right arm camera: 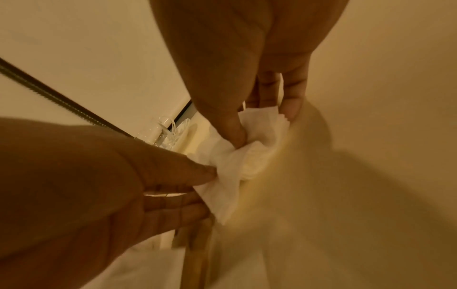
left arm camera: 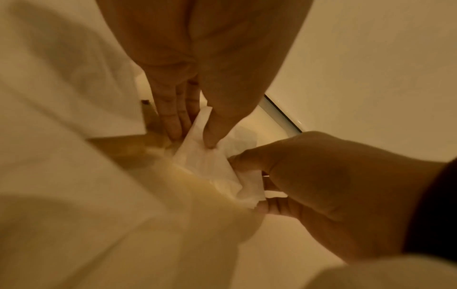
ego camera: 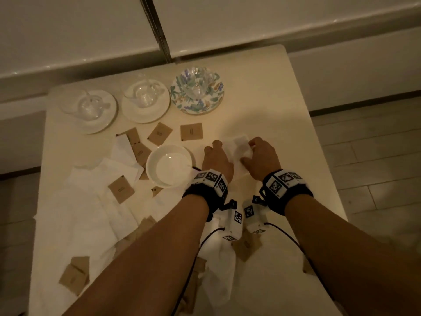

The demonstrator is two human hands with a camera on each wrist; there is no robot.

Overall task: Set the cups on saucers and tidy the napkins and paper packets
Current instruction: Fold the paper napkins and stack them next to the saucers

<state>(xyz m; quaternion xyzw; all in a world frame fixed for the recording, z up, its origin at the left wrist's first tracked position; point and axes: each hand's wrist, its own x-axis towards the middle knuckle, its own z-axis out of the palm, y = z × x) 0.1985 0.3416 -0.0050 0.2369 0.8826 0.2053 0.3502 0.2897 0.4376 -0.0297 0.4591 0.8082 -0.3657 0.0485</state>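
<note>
A white napkin (ego camera: 239, 145) lies on the table's right-centre, held between both hands. My left hand (ego camera: 215, 157) pinches its left edge between thumb and fingers; the left wrist view shows this hand (left arm camera: 193, 139) on the napkin (left arm camera: 205, 164). My right hand (ego camera: 260, 156) pinches the right side, seen closely as the hand (right arm camera: 265, 129) on the crumpled napkin (right arm camera: 247, 158). Three glass cups stand on saucers at the back: two on white saucers (ego camera: 96, 124) (ego camera: 145, 114), one on a floral saucer (ego camera: 205, 106). Brown paper packets (ego camera: 191, 132) lie scattered.
An empty white saucer (ego camera: 169, 166) sits just left of my left hand. Loose white napkins (ego camera: 91, 201) cover the table's left and front, with more packets (ego camera: 120, 189) on and among them. The table (ego camera: 284, 110) ends at a wall behind.
</note>
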